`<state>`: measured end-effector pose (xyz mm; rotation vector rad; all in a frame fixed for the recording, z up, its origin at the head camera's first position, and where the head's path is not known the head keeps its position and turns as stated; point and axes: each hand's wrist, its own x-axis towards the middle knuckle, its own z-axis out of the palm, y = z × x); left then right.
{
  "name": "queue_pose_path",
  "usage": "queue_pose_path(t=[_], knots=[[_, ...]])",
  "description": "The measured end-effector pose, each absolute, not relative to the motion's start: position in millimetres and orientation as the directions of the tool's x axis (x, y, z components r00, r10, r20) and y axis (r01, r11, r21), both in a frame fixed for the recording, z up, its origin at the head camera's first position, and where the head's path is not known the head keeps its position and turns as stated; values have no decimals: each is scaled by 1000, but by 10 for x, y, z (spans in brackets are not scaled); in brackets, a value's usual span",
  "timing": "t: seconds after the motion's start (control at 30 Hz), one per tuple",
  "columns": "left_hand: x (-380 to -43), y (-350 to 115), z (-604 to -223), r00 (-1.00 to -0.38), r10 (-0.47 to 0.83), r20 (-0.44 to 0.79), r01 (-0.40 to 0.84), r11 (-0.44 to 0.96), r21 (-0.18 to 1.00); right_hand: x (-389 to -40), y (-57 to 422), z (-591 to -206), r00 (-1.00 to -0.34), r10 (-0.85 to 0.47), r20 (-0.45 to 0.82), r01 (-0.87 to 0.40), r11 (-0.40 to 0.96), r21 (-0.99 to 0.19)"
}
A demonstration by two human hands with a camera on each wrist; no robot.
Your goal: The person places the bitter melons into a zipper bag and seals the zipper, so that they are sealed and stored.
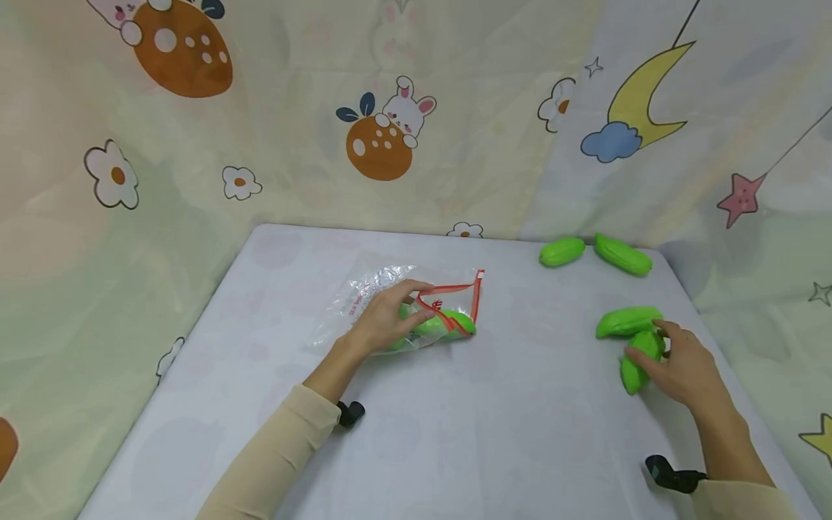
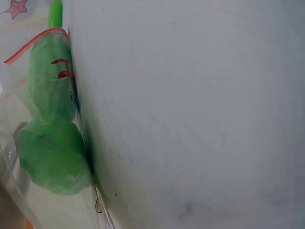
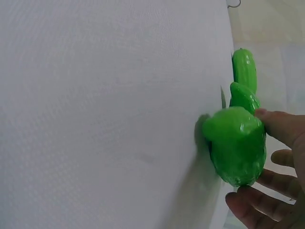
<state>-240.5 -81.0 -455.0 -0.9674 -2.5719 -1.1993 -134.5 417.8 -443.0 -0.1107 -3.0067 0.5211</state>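
Observation:
A clear zip bag (image 1: 351, 310) with red edging lies on the table, its mouth facing right. Green cucumber-shaped pieces (image 2: 50, 86) are inside it, blurred by the plastic. My left hand (image 1: 383, 318) holds the bag near its mouth, fingers at the upper edge and thumb lower down. On the right, my right hand (image 1: 689, 365) holds a glossy green lobed toy vegetable (image 3: 238, 148) between thumb and fingers. Right behind that piece lies another green toy vegetable (image 1: 625, 321). The left hand is mostly out of the left wrist view.
Two more green toy vegetables (image 1: 562, 251) lie near the table's back right edge. A white cloth covers the table (image 1: 494, 419). Behind it hangs a curtain (image 1: 487, 144) printed with cartoons. Black wrist cameras (image 1: 672, 475) stick out beside both wrists.

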Motion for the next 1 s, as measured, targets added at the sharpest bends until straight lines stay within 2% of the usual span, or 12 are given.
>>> queue_pose_path(t=[0.63, 0.87, 1.0], knots=[[-2384, -832, -4540, -799, 480, 361, 586, 490, 645, -1343, 4166, -4550, -990, 66, 123, 20, 940, -342], [-2387, -832, -4549, -796, 485, 363, 590, 487, 644, -1301, 4172, -4596, -985, 138, 105, 87, 916, -392], [-2391, -822, -4546, -786, 489, 378, 603, 476, 640, -1283, 4195, -4608, -976, 153, 154, 80, 913, -400]])
